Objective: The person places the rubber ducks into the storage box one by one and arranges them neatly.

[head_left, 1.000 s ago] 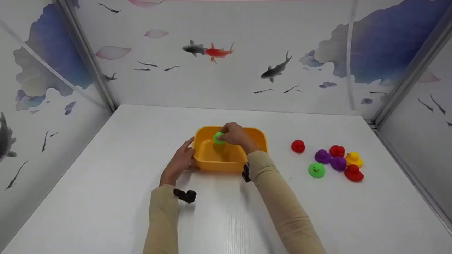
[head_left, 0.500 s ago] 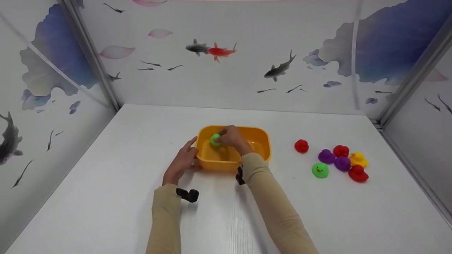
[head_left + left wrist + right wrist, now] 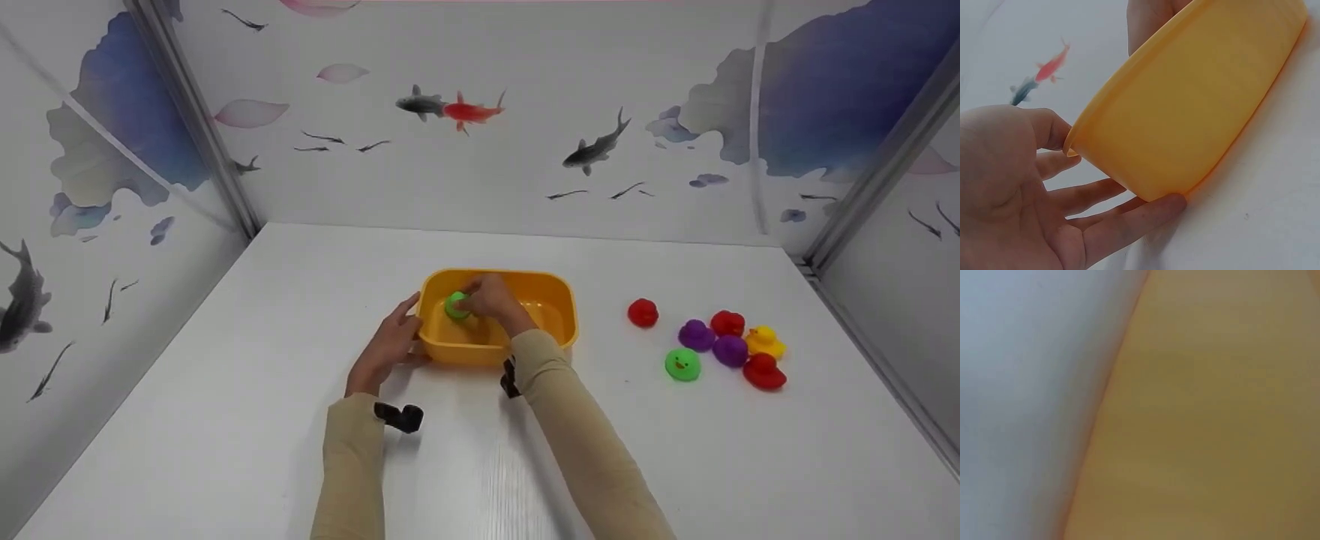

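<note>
The yellow-orange plastic basin point(image 3: 461, 354) stands on the white table. My left hand point(image 3: 386, 345) holds its left end; in the left wrist view the thumb meets the rim and the longer fingers point(image 3: 1134, 225) lie along the outer wall down to the base. Inside the basin, near its left end, my right hand point(image 3: 491, 296) pinches a green rubber duck point(image 3: 455, 306), partly hidden by the fingers. Only the basin's blurred outer wall point(image 3: 1202, 410) and the tabletop fill the right wrist view.
Right of the basin lie several small rubber ducks: a lone red one point(image 3: 643, 313), a green one point(image 3: 683, 364), and a cluster with purple point(image 3: 697, 335), yellow point(image 3: 765, 342) and red point(image 3: 765, 372) ones. Walls printed with fish surround the table.
My right hand has moved slightly left and lower inside the basin with the green rubber duck. The left hand keeps its place at the basin's end. The view has shifted a little.
</note>
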Tool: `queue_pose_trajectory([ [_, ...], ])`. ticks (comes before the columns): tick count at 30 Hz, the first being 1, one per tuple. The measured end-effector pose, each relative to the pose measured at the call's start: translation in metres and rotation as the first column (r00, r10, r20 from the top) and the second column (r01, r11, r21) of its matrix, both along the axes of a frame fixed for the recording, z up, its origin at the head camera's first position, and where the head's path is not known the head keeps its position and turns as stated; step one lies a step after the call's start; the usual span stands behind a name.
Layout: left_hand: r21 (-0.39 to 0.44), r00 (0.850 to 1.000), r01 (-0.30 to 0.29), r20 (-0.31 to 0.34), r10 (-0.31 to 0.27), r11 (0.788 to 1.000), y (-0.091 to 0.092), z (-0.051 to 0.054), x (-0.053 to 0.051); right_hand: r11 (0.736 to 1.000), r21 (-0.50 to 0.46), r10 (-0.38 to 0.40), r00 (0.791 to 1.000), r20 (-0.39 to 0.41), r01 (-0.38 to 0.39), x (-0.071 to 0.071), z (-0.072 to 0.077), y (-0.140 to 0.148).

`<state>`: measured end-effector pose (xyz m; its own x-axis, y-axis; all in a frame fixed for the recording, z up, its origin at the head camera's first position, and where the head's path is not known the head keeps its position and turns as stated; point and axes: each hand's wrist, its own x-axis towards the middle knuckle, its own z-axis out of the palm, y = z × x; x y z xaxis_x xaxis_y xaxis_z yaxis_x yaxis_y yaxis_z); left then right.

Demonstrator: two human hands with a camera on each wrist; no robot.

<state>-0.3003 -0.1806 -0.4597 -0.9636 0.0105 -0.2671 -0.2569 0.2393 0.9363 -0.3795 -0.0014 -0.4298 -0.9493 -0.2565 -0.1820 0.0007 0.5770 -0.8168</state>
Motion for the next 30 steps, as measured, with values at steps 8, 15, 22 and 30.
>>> queue_pose_trajectory([
  [8,-0.016,1.000,-0.004,0.012,0.004,1.000,0.000,0.003,0.002,0.994,0.069,0.083,0.995,-0.047,-0.080,0.004,0.029,0.016],
  [15,-0.018,1.000,-0.003,0.022,0.004,1.000,-0.003,0.004,0.002,0.994,0.004,0.107,0.988,-0.107,-0.107,0.024,0.053,0.039],
  [22,-0.018,1.000,-0.007,0.015,0.007,1.000,-0.003,0.003,0.002,0.986,-0.071,0.133,0.976,-0.174,-0.148,0.043,0.067,0.069],
  [30,-0.021,0.999,-0.013,0.034,0.014,1.000,0.002,0.003,0.002,0.985,-0.107,0.109,0.971,-0.212,-0.134,0.060,0.070,0.120],
])
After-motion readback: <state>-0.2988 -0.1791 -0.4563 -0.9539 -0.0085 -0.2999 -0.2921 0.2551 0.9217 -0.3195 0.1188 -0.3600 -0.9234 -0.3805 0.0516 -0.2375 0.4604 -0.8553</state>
